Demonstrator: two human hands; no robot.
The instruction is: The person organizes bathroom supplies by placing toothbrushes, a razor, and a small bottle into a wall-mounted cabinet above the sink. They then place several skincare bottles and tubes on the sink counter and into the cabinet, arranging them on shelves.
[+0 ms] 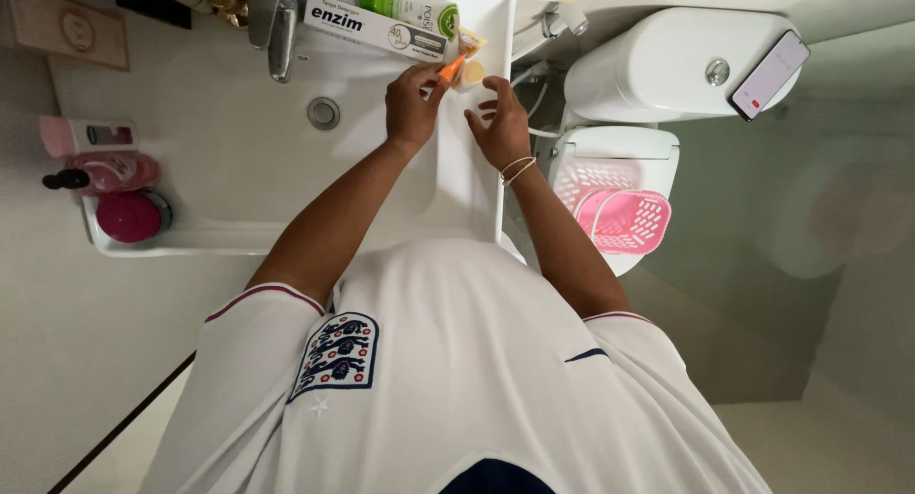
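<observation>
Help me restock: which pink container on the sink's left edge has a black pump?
The middle pink bottle, lying sideways; the bottle and round jar lack pumps.

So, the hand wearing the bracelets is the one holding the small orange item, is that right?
Not quite. The head view shows the bare left hand holding the orange item. The bracelets are on the right hand, which is open beside it.

White sink point(238, 151), pink basket point(624, 218), orange tube point(451, 69).
</observation>
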